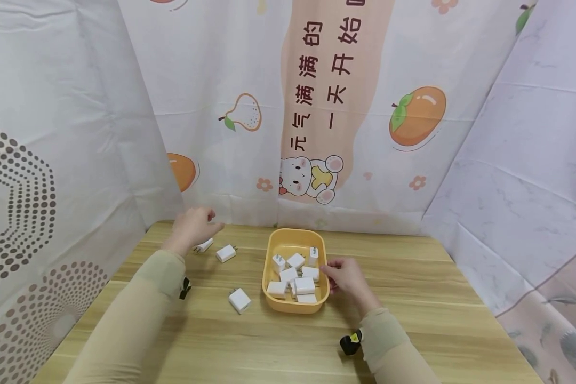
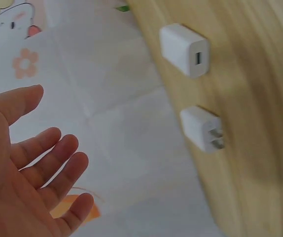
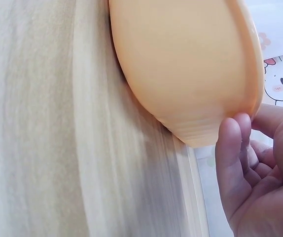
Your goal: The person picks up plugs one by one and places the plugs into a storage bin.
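Note:
My left hand (image 1: 194, 230) hovers over the far left of the table with nothing in it. In the left wrist view its thumb and fingers spread apart, fingers slightly bent. Below and beside it lie two white USB charger plugs, one partly hidden charger (image 1: 204, 245) and another charger (image 1: 226, 254). A third charger (image 1: 240, 301) lies nearer, left of a yellow plastic bin (image 1: 286, 238). Inside the bin are several more chargers (image 1: 304, 286). My right hand (image 1: 346, 277) pinches the bin's right rim between thumb and fingers; the right wrist view shows this grip on the bin's outer wall (image 3: 186, 64).
The bin stands on a wood-grain table (image 1: 393, 277). Behind the table hangs a printed curtain (image 1: 249, 176) with fruit and a cartoon bear. More cloth hangs at the left and right sides. A black wrist camera (image 1: 350, 342) sits by the right cuff.

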`<state>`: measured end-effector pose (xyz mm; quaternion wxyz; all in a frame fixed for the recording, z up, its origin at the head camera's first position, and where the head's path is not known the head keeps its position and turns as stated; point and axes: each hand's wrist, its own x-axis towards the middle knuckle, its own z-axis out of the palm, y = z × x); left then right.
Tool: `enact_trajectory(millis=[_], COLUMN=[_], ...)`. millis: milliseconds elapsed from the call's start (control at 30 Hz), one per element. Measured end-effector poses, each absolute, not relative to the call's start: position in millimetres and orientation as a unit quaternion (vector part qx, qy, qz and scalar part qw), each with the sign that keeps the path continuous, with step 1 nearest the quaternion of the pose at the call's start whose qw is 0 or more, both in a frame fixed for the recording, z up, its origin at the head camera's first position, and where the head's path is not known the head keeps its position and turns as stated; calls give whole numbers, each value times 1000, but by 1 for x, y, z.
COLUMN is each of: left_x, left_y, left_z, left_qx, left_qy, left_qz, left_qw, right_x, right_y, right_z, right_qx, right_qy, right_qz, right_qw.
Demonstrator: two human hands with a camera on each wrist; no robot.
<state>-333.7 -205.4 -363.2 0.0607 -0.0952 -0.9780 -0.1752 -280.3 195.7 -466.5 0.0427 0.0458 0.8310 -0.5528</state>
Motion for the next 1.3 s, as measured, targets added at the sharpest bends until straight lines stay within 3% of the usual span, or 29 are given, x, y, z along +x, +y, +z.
enact_trajectory(millis=[333,600,1300], left_x=[-349,-354,-358], left_y=[-203,-191,-171], left_z=[-397,-422,-449], left_qx=[-63,-49,-29], left_qy=[-975,-978,-983], left_qz=[-212,-187,-148], left_qw=[-34,-78,-104], right_x=[-281,-281,-281], right_y=[197,198,197], right_z=[-469,-470,-467], right_qx=[40,45,44], right_qy=[831,828,830], right_qz=[-554,-557,-554], right_qw=[37,42,40])
